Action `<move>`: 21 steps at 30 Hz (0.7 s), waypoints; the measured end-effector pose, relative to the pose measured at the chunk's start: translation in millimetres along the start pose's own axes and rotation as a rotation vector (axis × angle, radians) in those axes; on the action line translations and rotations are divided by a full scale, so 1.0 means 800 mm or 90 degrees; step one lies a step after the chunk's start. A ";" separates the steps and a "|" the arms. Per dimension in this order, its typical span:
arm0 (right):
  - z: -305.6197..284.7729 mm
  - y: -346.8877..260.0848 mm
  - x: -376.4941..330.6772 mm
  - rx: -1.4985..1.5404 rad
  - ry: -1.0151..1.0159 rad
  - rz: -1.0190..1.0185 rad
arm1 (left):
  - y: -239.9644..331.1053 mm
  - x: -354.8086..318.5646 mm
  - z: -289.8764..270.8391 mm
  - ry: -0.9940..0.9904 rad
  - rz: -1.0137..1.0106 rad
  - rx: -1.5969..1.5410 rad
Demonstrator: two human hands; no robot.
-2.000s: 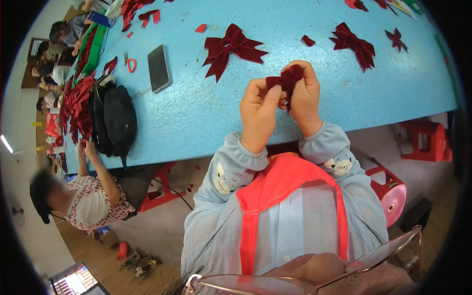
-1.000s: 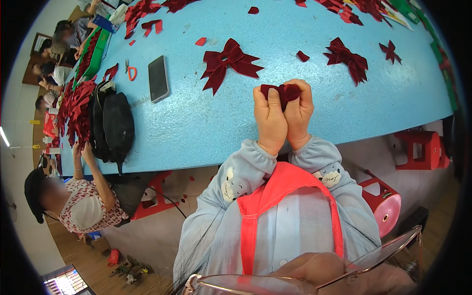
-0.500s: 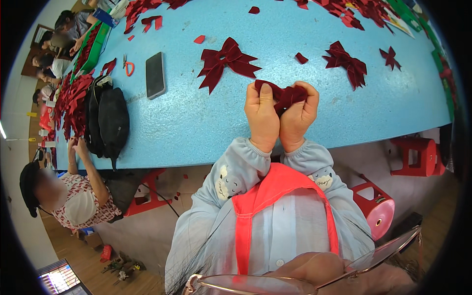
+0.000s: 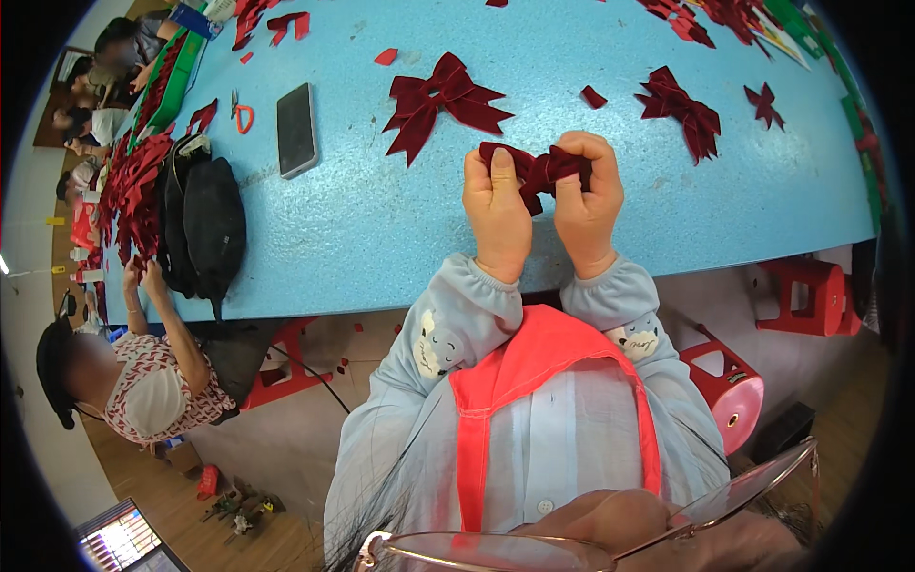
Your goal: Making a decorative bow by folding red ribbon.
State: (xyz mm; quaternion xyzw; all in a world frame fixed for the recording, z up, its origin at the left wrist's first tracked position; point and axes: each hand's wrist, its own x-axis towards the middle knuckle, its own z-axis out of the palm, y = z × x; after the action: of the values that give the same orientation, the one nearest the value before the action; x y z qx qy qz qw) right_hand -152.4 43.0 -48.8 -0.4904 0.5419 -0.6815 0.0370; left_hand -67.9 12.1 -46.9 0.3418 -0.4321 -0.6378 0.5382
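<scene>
A dark red ribbon piece (image 4: 539, 170) is pinched between both hands, held just above the blue worktop (image 4: 381, 229) near its front edge. The left hand (image 4: 496, 210) has its grip clenched on the ribbon's left end, thumb on top; the right hand (image 4: 589, 202) grasps the right end. Bare worktop lies to the left of the hands. A finished bow (image 4: 440, 100) sits just beyond, another bow (image 4: 681, 110) to the right, a phone (image 4: 296, 129) and black bag (image 4: 212, 229) well apart at left.

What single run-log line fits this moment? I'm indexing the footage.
left hand: pinching dark red ribbon piece | right hand: pinching same piece | over blue table | finished bow beyond
</scene>
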 end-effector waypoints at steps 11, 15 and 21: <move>0.004 0.001 -0.002 0.208 -0.093 0.196 | 0.011 0.003 -0.001 -0.039 -0.005 -0.111; 0.014 -0.009 -0.001 0.230 0.013 0.112 | 0.013 0.002 -0.002 -0.063 -0.091 -0.209; 0.010 0.003 -0.005 0.013 -0.017 0.042 | 0.006 -0.001 -0.010 -0.061 -0.102 -0.252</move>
State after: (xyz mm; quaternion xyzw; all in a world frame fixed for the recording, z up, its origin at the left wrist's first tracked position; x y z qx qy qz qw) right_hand -145.7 38.4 -53.9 -0.4808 0.5503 -0.6788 0.0722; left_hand -58.7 11.4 -45.6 0.2318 -0.2953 -0.7664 0.5212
